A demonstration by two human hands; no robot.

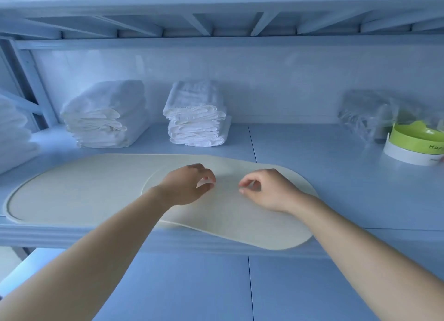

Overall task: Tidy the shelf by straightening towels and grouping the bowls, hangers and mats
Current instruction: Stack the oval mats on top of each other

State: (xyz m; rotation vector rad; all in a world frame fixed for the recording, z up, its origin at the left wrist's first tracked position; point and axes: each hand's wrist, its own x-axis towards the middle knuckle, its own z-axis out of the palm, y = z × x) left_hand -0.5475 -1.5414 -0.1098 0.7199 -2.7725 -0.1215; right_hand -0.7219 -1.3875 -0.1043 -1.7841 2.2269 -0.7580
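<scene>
Two cream oval mats lie on the blue shelf. The lower mat stretches to the left. The upper mat lies askew across its right end and sticks out over the shelf's front edge. My left hand and my right hand hover over the upper mat with fingers loosely curled, holding nothing. Two stacks of folded white towels stand at the back: a bulky stack on the left and a narrower stack in the middle.
A green and white bowl stands at the far right, in front of a clear plastic bag. More white cloth shows at the left edge. A lower blue shelf lies beneath my arms.
</scene>
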